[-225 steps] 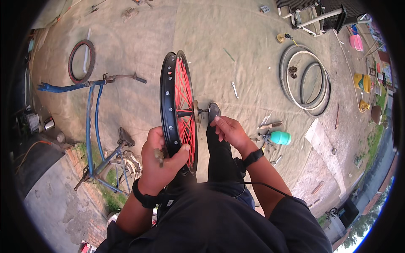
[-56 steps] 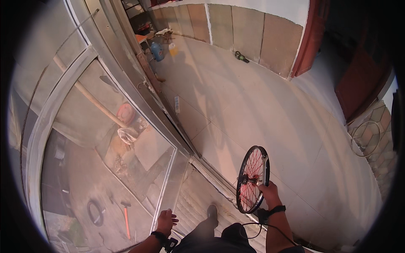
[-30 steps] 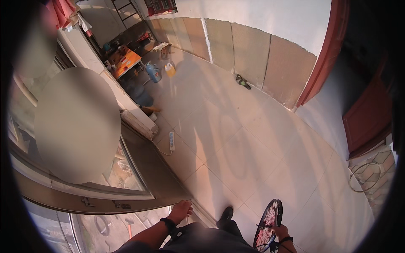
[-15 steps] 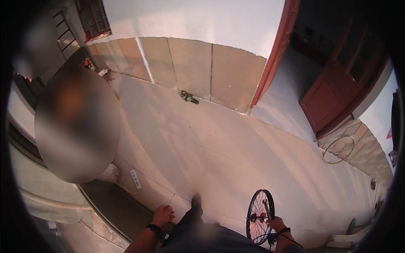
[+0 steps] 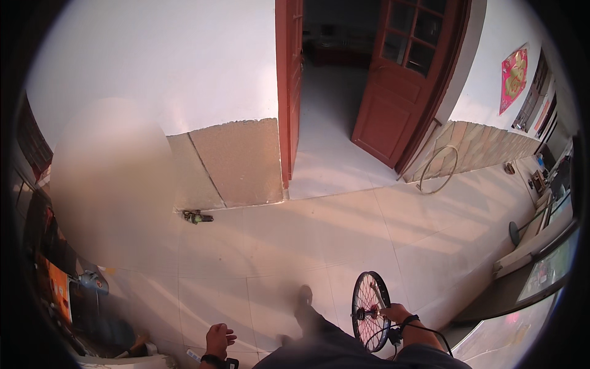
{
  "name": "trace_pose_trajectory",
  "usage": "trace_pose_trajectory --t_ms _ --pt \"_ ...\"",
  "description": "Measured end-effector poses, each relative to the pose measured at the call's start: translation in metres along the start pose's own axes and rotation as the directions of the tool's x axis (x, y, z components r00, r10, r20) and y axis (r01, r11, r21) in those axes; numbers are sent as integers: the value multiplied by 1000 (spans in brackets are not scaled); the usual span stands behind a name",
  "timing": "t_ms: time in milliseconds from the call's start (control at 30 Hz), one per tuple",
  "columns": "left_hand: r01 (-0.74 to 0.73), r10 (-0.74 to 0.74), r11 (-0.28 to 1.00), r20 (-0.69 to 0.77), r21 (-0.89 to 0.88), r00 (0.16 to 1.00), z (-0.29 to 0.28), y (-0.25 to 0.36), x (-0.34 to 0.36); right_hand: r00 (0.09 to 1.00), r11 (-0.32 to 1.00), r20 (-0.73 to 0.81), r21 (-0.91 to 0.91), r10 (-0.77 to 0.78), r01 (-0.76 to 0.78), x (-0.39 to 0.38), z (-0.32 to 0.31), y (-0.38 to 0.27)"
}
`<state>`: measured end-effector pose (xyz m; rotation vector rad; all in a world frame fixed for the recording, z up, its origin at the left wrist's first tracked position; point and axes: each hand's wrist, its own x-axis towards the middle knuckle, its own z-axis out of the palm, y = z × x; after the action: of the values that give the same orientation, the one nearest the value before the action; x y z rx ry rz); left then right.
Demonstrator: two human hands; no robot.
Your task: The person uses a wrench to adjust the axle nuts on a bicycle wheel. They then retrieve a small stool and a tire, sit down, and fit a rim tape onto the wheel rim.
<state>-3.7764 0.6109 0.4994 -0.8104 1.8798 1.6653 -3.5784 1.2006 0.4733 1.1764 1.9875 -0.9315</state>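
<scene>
Here's the right hand (image 5: 396, 312), closed around the hub side of a black-rimmed wheel (image 5: 362, 313) with red spokes, upright just beside the legs; the left hand (image 5: 219, 338) hangs low, fingers loosely parted! Out across the tiled floor (image 5: 283, 246), a green-and-black tool (image 5: 196, 216) lies near the wall, a pale hoop (image 5: 455, 161) leans beside the open red door (image 5: 390, 117).

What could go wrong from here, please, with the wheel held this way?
The cable by the right hand hangs close to the wheel and might snag on it. Held by that hand alone, the wheel could swing or slip. The green tool on the floor might trip someone.
</scene>
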Motion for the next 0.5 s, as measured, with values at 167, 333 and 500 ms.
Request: trace_pose_trajectory --t_ms 167,333,500 --pt "24 -24 999 12 35 1000 37 53 59 997 997 31 -44 67 -66 67 -18 -34" --pt "7 -13 996 66 94 998 53 68 173 997 998 67 55 34 -38 115 -54 -86" --pt "87 -125 969 152 233 980 182 219 188 996 995 -65 77 65 -60 178 -87 -91"
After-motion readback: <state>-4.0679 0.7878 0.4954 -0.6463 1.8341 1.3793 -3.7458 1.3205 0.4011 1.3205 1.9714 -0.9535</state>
